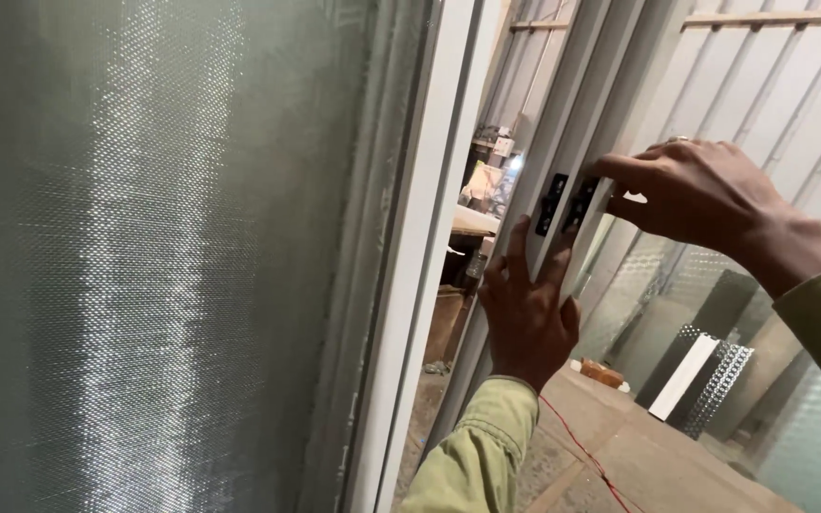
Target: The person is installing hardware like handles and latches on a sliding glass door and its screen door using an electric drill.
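- Pressing flat, with fingers spread and nothing grasped, the left hand [527,318] is laid against the white upright aluminium frame [551,142].
- The small black latch piece [579,204], mounted on that frame, is pinched by the right hand [691,190].
- A second black latch [550,202] is seen just beside it.

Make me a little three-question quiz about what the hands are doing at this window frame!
1. True or false: the right hand pinches a black latch on the white frame.
2. What does the left hand rest on? A) the frame B) the mesh screen C) the floor
3. What colour are the sleeves?

Key: 1 true. 2 A. 3 green.
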